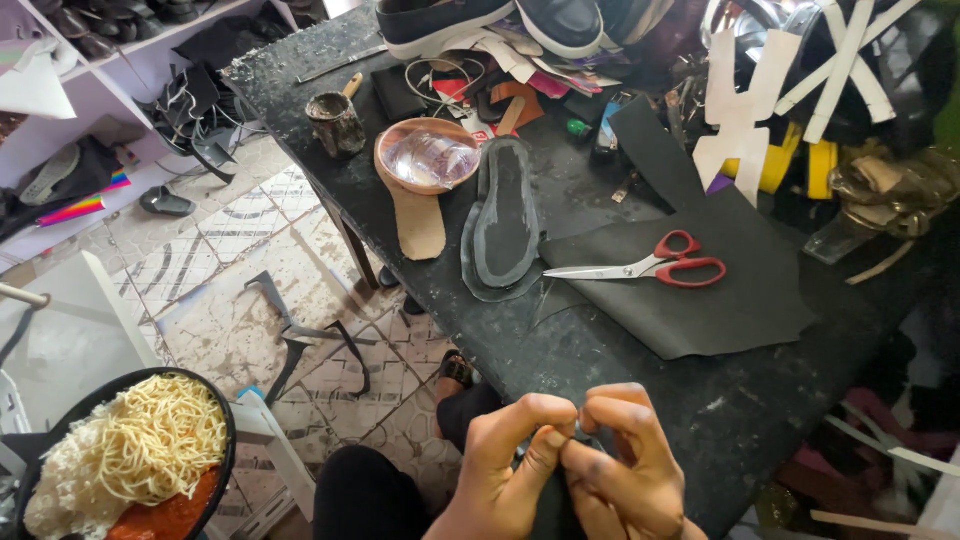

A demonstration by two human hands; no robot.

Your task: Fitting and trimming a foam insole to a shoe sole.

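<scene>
1. Left hand (505,465) and right hand (625,460) meet at the bottom edge of the view, fingertips pressed together, both in a narrow pinch grip on a small dark piece (578,432) (too small to tell what it is). It sits between the 2 thumbs and forefingers, just over the near edge of the surface (600,350).
2. Bottom left: black bowl (228,440) with noodles, white rice and red sauce, well apart from the hands.
3. Tiled floor (230,300) left of the surface, with dark strip offcuts (300,335) lying on it.
4. Mid surface: red-handled scissors (650,268), blades together, lying on a dark sheet of material (720,300).
5. Just left of the scissors: grey sole cutout (503,225) flat on the surface, beside a tan insole (418,222).
6. Clear plastic piece in a round brown dish (428,155), resting on the insole's far end.
7. Further back: grimy pot (335,122) with a stick in it.
8. Far edge: dark shoes with white soles (500,22), coloured scraps, white strips (790,80) at the right.
9. Far left: white shelf (110,90) holding footwear.
</scene>
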